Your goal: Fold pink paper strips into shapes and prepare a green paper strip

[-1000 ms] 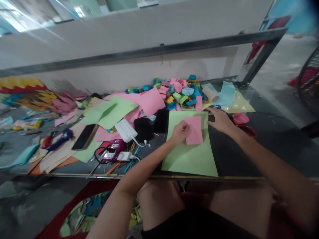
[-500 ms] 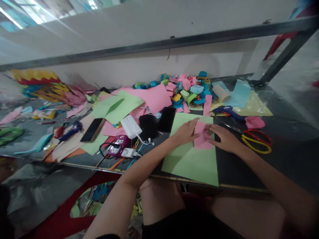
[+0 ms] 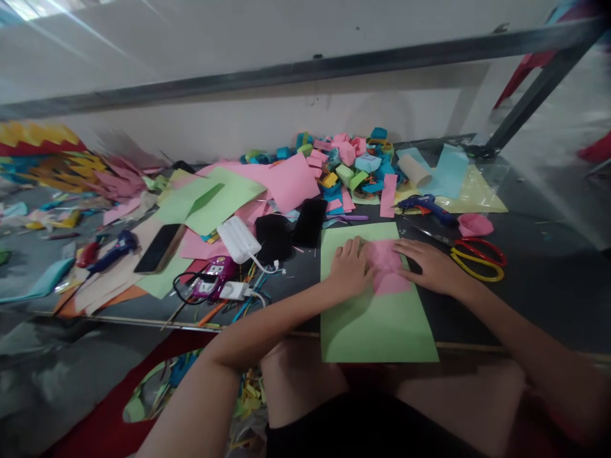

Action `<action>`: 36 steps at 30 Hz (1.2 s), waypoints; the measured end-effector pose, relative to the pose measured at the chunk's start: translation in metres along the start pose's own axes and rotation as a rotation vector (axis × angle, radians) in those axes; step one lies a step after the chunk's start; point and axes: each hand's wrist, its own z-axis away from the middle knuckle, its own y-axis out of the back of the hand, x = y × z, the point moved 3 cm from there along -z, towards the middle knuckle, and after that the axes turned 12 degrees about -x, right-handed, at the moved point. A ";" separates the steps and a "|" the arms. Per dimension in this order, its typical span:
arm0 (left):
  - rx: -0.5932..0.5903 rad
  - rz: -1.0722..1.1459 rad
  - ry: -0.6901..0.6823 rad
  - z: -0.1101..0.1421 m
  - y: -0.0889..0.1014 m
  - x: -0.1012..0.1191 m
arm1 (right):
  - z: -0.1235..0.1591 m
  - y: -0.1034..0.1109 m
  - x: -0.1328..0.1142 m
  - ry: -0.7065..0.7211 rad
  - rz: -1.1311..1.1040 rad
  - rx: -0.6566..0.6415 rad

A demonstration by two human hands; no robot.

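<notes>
A creased pink piece of paper (image 3: 389,284) lies on a light green sheet (image 3: 377,334), which reaches over the table's front edge. On its left side rests my left hand (image 3: 351,267), fingers bent and apart on the green sheet, thumb against the pink paper. From the right, my right hand (image 3: 424,264) touches the pink paper with its fingers spread. Neither hand is closed around anything. To the right of my right hand lie scissors (image 3: 477,270) with red and yellow handles. A small pink folded paper cup (image 3: 475,224) sits just beyond them.
Behind is a pile of coloured paper pieces (image 3: 351,162), near a cardboard tube (image 3: 414,170) and a blue glue gun (image 3: 436,208). Leftward lie a black phone (image 3: 309,222), a white power bank (image 3: 238,238), a purple power strip (image 3: 217,277) and another phone (image 3: 161,247). A metal rail (image 3: 267,75) runs behind.
The green sheet and pink paper have turned slightly on the table. My left hand has drawn back toward the pink paper's left edge, its fingers more bent. The view has shifted right.
</notes>
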 end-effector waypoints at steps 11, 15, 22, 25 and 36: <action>0.032 0.126 -0.177 -0.034 0.006 -0.011 | -0.061 0.031 0.020 -0.404 0.076 0.180; 0.027 0.086 -0.039 -0.028 0.012 -0.007 | -0.062 0.021 0.005 -0.615 0.123 0.122; 0.049 0.030 0.031 -0.022 0.016 0.004 | -0.055 0.008 -0.008 -0.556 0.034 0.223; 0.076 0.034 0.073 -0.024 0.014 -0.001 | -0.056 0.008 -0.002 -0.429 -0.052 0.177; 0.203 0.300 0.046 -0.039 0.023 -0.037 | -0.056 0.011 -0.001 -0.240 -0.573 0.123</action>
